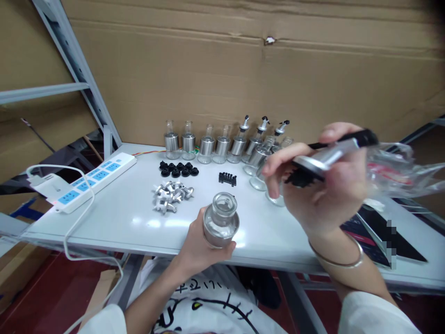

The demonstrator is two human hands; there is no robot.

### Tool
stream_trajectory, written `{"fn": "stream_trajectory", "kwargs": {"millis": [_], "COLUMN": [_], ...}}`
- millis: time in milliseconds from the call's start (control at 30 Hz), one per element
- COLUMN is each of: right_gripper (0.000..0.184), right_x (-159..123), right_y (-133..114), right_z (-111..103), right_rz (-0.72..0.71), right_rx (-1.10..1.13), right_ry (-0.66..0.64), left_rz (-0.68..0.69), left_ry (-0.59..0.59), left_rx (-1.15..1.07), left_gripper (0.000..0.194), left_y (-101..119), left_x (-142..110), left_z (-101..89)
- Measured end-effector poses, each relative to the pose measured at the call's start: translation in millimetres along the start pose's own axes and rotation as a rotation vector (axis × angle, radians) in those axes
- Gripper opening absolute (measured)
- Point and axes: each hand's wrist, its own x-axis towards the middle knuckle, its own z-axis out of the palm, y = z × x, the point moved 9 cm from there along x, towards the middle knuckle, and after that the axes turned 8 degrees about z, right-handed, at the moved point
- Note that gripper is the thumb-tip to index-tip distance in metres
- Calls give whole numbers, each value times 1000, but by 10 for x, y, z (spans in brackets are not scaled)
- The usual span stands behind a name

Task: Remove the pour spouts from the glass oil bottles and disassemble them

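My left hand (198, 243) is closed around a small glass bottle with a metal sleeve (221, 221), held upright at the table's front edge, its mouth uncovered. My right hand (321, 185) is raised above the table to the right, fingers closed on a silver pourer spout with a black stopper (321, 160). Behind, along the cardboard wall, stands a row of similar bottles (206, 146); three at the right end carry pourer spouts (262, 125). Black rubber rings (178, 169), silver metal spout parts (171, 195) and small black pieces (227, 178) lie in groups on the white table (121, 213).
A white and blue power strip (91, 181) with a cable lies at the table's left. A crumpled clear plastic bag (399, 169) sits at the right, over dark flat cartons (389, 229). A metal shelf frame (76, 79) stands at the back left.
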Motion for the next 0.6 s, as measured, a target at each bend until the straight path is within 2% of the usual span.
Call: {"fn": "stream_trajectory", "kwargs": {"millis": [67,133,233,333,467,533,600], "right_gripper": [17,17,6,15,14,12,8], "right_x": [2,-12,-87,-142,-162,-135,-70], "right_y": [-131,-181,-43,110,197,155,81], "right_z": [-23,78,325,475,567,516,363], "right_rz": [-80,-121,-84,-54,-64,-92,-114], "right_rx": [-165,-373,-629,-717,-727,-726,-743], "right_ry": [-35,-177,-495,-653,-723,-694,-604], "left_rz": [-3,-10,-10,-10,5,75,148], "left_ry": [1,5,-3,-27,-24,13,42], "left_rx": [4,15,15,1,-13,-36,-63], "left_gripper": [51,51,56,59,61,69,75], "left_y": [4,-7,-35,-71,-98,-63,-30], "left_x": [1,-3,-12,-19,-24,-23,-29], "left_z": [-1,-1,15,42,40,9,-15]}}
